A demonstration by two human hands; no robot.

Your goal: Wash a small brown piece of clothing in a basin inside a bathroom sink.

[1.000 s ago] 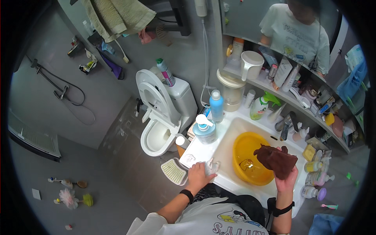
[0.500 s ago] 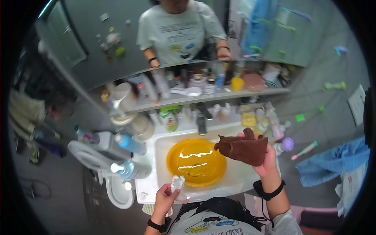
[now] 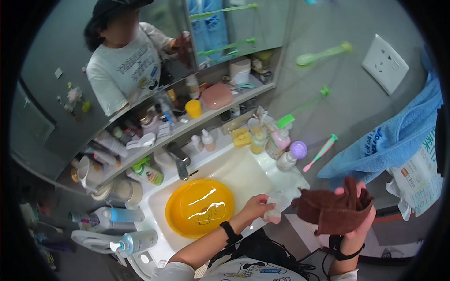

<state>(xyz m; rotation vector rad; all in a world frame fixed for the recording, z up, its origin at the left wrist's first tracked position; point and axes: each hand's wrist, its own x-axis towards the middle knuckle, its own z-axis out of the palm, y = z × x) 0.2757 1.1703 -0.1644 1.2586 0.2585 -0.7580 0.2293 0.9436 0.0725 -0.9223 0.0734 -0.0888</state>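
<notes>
My right hand (image 3: pixel 366 220), at the right beyond the sink's edge, grips a soft brown pouch (image 3: pixel 333 213) with a stitched seam and an opening at its top. Fingertips show behind its upper rim. Between the thumb and fingers of my left hand (image 3: pixel 257 207) is a crumpled whitish tissue (image 3: pixel 275 206), held over the sink's right front part and a little left of the pouch. Left of that hand, a yellow plastic basin (image 3: pixel 176 213) sits in the white sink (image 3: pixel 253 171), with light glinting inside it.
A dark faucet (image 3: pixel 180 161) stands behind the basin. Pump bottles (image 3: pixel 278 140) and a yellow box (image 3: pixel 241 137) line the sink's back right. More bottles (image 3: pixel 140 241) stand left. A blue towel (image 3: pixel 375 145) hangs at right, beside a tissue pack (image 3: pixel 415 180).
My view has turned to the right. The right hand has carried the brown pouch rightward, past the sink. My left hand, with the tissue, has moved right across the basin's front toward the pouch.
</notes>
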